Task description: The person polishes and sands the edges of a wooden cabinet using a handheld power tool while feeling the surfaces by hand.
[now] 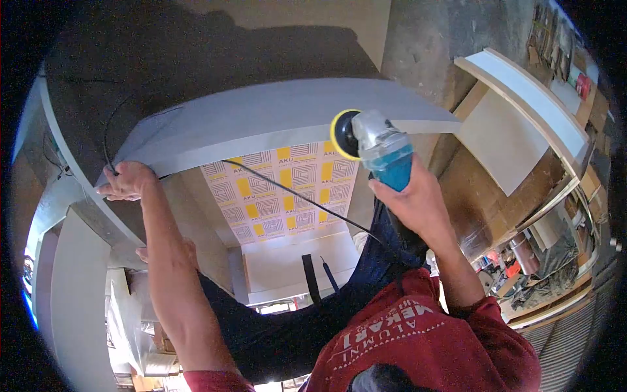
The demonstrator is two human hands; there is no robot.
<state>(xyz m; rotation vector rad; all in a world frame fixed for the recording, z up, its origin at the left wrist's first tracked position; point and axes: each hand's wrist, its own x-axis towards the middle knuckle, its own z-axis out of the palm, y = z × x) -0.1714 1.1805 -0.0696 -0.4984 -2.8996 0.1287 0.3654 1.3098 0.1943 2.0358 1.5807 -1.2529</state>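
My right hand [418,202] is wrapped round the teal body of an angle grinder [385,147] with a yellow-rimmed black disc, held at the right part of a long curved grey panel [281,117]. Whether the disc touches the panel's pale edge I cannot tell. At the panel's left end, my left hand [130,181] grips the corner with its fingers bent round it. A black cable [294,193] runs below the panel toward my right forearm.
Below the panel lies a sheet printed with yellow blocks [284,189]. A curved white wood-edged frame [529,91] stands at the right, near brown cardboard [457,202]. White boards [78,274] lean at the lower left. A dark strip [311,277] lies near my legs.
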